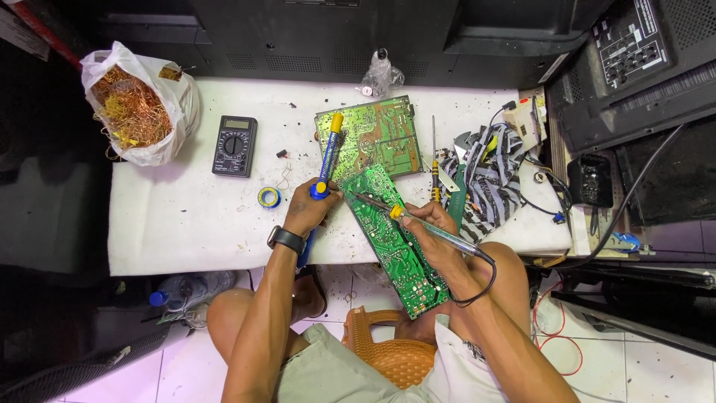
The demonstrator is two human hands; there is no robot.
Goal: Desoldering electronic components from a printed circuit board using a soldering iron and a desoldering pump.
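Left hand: we see the left hand (309, 209) closed round a blue-and-yellow pump (326, 160), gripping it near its blue lower end; the yellow tip points far, over the far board.
Right hand: the right hand (429, 227) is closed on the iron (418, 222), held like a pen, tip pointing left onto the near board.
Near board: a green board (391, 246) lies tilted, its far end on the table (179, 216), its near end hanging off the edge over our lap. The iron tip touches it near its far-left corner, just beside the left hand.
Far board: a second green board (373, 134) lies flat on the table, just beyond the near board; we cannot tell if they touch.
Cord: a black cord (488, 280) loops from the iron's back end round the right wrist.
Watch: a black watch (286, 239) sits on the left wrist.
Meter: a black meter (234, 145) lies left of the boards, well apart from the hands.
Tape: a small blue-yellow roll (269, 197) lies on the table just left of the left hand.
Bag: a white bag (138, 104) of copper wire scraps stands at the far-left corner.
Screwdriver: a screwdriver (435, 160) lies right of the far board, beside a striped cloth (488, 179).
Stool: an orange stool (388, 351) shows between our knees.
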